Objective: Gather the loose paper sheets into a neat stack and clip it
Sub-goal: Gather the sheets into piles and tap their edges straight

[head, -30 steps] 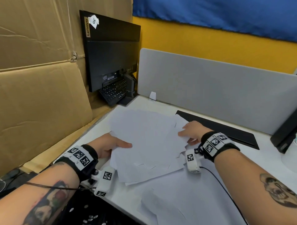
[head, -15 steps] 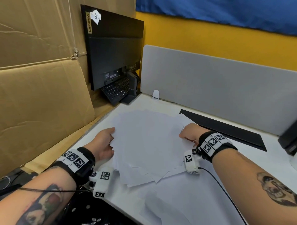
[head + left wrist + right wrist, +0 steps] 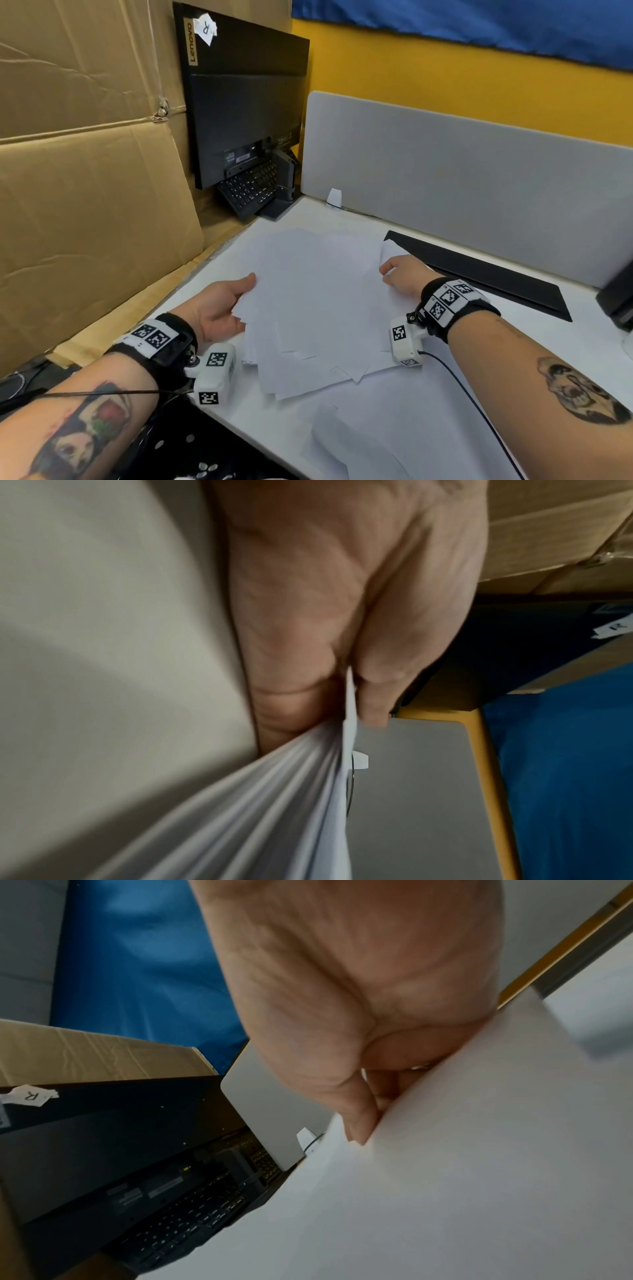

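Nearest the person, a few more paper sheets (image 3: 394, 431) lay flat on the white desk (image 3: 582, 346), just in front of the pile. The pile of loose sheets (image 3: 318, 308) sat in the middle of the desk, its near edges ragged and fanned out of line. Left of the pile, the left hand (image 3: 219, 308) pinched its left edge, thumb on top and fingers beneath; the left wrist view showed many sheet edges (image 3: 274, 791) fanning out of that grip. Right of the pile, the right hand (image 3: 400, 277) gripped its right edge with curled fingers, thumb pressed on the paper (image 3: 479, 1150). Just behind that hand a black mat (image 3: 486, 270) lay beside the pile. Beyond the pile stood a grey divider panel (image 3: 462, 171), and behind the pile's left corner a black monitor (image 3: 246, 102) leaned with a keyboard (image 3: 250, 188) tucked under it. Cardboard (image 3: 85, 171) walled off the left side.

Compared with half a second earlier, the left thumb had moved onto the top sheet and both hands had drawn the pile's sides closer together.
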Demonstrator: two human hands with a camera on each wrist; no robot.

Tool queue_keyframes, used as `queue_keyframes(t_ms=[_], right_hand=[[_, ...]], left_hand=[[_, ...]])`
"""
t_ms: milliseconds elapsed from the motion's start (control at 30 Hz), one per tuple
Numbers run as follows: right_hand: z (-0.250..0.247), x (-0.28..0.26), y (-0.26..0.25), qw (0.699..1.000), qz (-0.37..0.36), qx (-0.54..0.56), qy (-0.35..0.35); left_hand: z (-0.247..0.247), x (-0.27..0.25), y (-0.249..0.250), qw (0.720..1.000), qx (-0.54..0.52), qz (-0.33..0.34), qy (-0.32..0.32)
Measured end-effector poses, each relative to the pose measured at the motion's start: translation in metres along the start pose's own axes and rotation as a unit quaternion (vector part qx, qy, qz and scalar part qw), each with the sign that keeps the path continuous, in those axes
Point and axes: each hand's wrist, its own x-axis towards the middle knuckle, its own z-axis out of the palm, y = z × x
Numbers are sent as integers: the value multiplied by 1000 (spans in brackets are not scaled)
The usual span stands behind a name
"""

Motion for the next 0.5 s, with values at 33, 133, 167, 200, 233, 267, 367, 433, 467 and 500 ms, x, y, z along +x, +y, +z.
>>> queue_keyframes(t_ms=[33, 133, 167, 200, 233, 267, 367, 433, 467, 500], right_hand=[[-1, -1, -2, 1000, 0, -17, -9], [-1, -5, -7, 999, -10, -28, -22], [0, -6, -9, 999, -18, -28, -25], [2, -7, -11, 999, -28, -18, -28], [4, -7, -12, 999, -36, -10, -33], [6, -8, -14, 998, -46, -10, -40], [6, -12, -14, 998, -40, -1, -45], [2, -14, -10, 998, -25, 13, -47], [1, -15, -6, 998, -17, 34, -48], [-1, -18, -2, 995, -8, 83, -51]], left_hand=[[6, -3, -2, 1000, 22, 1, -7], [10, -14, 0, 992, 120, 3, -28], [9, -10, 2, 988, 148, -2, -53], [9, -8, 6, 982, 175, -19, -72], [10, -4, 9, 978, 194, -37, -72], [13, -1, 11, 976, 204, -51, -53], [29, 2, 9, 968, 249, -37, 4], [35, 6, 5, 966, 257, 15, 16], [39, 6, 4, 967, 251, 49, 18], [42, 6, 5, 968, 235, 84, 15]])
